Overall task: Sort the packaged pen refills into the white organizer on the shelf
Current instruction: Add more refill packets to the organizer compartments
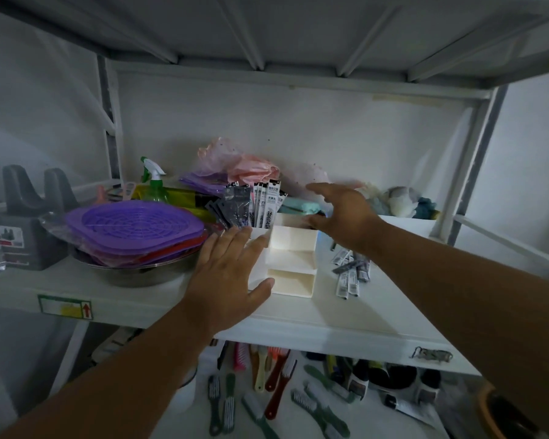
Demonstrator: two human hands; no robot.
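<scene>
Stood on the shelf: white organizer, refill packs upright in its back-left compartment, loose refills just beside it, right. Flanked by left hand, fingers straight, slightly spread, against its left side, and right hand, fingers spread, at its back-right corner.

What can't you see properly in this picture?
- White organizer: its left side is hidden behind the left hand in the head view.
- Loose refill packets: partly under the right forearm, print too small to read.
- Right hand: covers the organizer's back corner.
</scene>
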